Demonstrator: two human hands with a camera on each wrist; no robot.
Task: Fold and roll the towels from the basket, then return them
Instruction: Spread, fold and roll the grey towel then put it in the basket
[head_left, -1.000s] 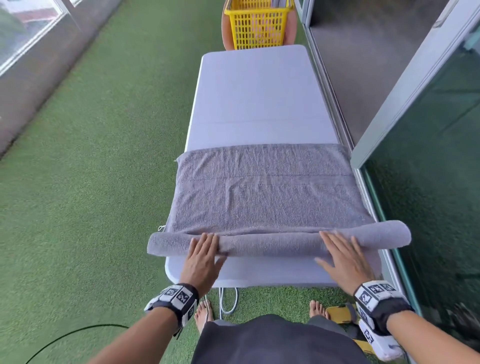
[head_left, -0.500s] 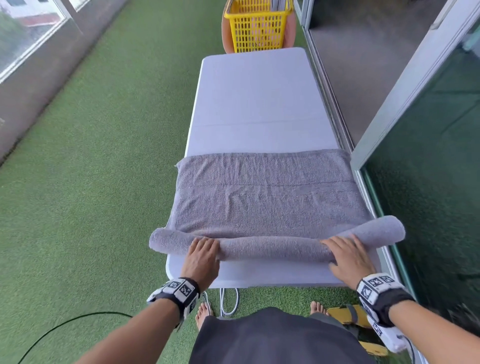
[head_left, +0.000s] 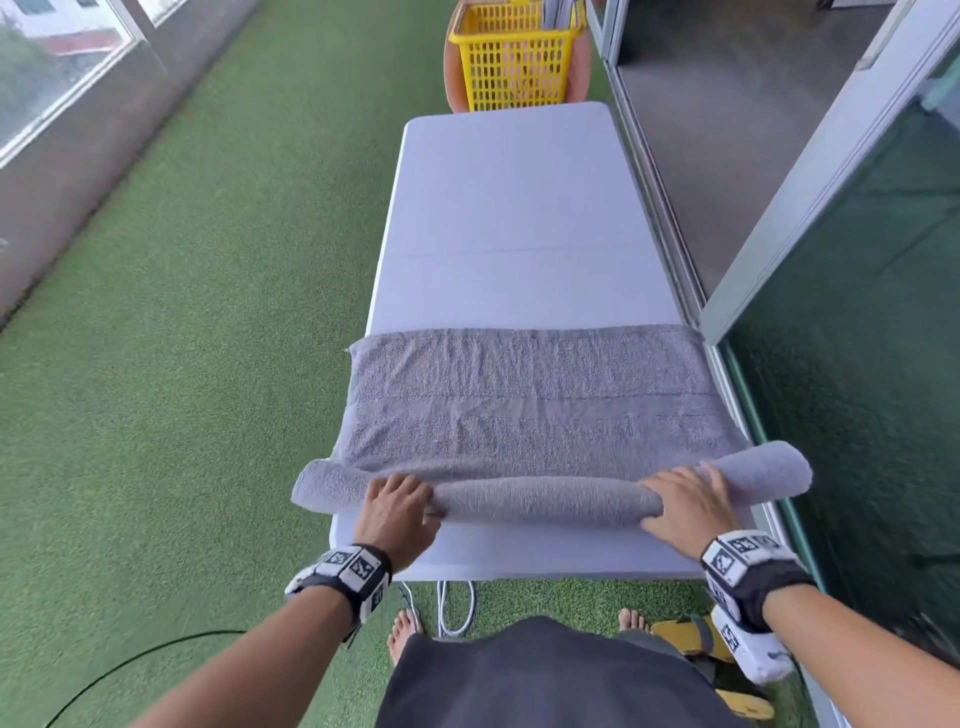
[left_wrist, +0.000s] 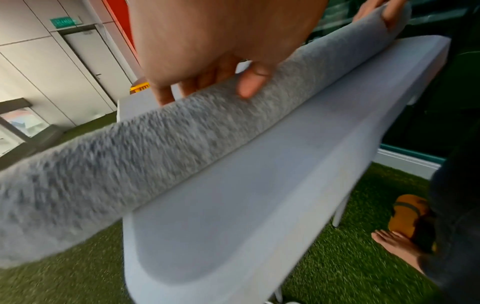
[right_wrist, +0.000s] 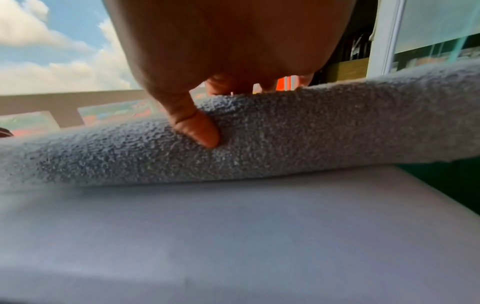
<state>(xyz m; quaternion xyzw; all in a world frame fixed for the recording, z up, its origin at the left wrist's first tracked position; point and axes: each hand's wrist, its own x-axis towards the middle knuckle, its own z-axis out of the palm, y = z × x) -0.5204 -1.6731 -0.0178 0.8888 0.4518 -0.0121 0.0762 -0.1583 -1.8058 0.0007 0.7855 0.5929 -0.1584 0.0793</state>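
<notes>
A grey towel lies across the near part of the white table, and its near edge is wound into a long roll whose ends overhang both table sides. My left hand grips the roll near its left end, fingers curled over the top and the thumb on the near side. My right hand grips it near the right end in the same way, thumb pressing into the pile. The yellow basket stands beyond the table's far end.
A glass door and its grey frame run close along the table's right side. Green turf covers the floor on the left. Yellow sandals and a white cable lie by my feet, and a dark cable lies at lower left.
The roll has moved away from me and grown thicker, leaving less flat towel. Both hands went from flat fingers on the roll to fingers curled over it.
</notes>
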